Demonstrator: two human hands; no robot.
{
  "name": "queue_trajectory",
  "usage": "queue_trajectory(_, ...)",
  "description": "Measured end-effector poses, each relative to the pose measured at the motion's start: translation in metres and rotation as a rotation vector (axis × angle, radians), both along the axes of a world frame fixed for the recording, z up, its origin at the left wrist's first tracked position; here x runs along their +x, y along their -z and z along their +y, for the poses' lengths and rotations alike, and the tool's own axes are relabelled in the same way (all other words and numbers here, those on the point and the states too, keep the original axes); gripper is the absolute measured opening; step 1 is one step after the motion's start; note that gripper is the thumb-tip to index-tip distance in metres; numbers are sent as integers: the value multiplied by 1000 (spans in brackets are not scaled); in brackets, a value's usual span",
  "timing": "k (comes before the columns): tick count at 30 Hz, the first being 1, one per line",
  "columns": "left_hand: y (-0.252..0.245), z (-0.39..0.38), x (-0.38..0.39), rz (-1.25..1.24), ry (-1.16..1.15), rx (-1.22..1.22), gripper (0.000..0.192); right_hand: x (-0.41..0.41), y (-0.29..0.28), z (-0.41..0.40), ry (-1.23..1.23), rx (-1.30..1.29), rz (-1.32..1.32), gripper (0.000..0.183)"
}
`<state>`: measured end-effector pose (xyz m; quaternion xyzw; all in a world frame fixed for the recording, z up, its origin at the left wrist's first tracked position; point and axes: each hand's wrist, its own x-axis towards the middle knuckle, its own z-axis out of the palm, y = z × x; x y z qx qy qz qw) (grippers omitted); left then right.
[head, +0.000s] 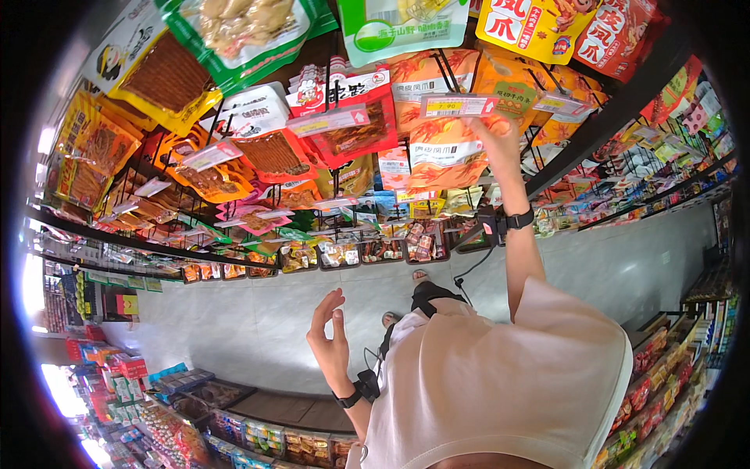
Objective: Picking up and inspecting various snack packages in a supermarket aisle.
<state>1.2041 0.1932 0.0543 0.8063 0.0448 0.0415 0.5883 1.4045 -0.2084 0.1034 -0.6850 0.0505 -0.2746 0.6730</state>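
My right hand (498,140) is raised to the hanging rack, with its fingers at the upper right edge of an orange snack packet (448,155) with a white band. The fingertips are partly hidden near a price tag (459,106) in a clear holder. The packet hangs in front, just below that tag. More orange packets (430,73) of the same look hang behind it. My left hand (329,340) is held low over the aisle, empty, its thumb apart from the lightly curved fingers. Each wrist wears a black strap with a small device.
A red-and-white snack packet (351,123) and a green-edged packet (240,35) hang to the left on hooks. A dark shelf upright (609,111) stands right of my right hand. Trays of packaged goods (340,256) line the rack's base. Stocked shelves (263,437) are behind me, across the grey floor (234,328).
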Motion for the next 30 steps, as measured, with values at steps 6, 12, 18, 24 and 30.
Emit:
queue_trajectory(6,2,-52,51,19,-11,41,29,46,-33,-30,-200,-71,-207,16)
queue_trajectory(12,9,-92,95,44,8,65,31,68,-41,-42,-223,-95,-112,21)
queue_trajectory(18,17,-121,119,45,14,100,34,107,-26,-53,-105,-237,-187,21)
queue_trajectory(24,15,-145,129,54,36,89,31,132,-26,-73,-98,-261,-204,19)
queue_trajectory(30,15,-142,132,48,49,91,29,140,-26,-70,3,-321,-301,21)
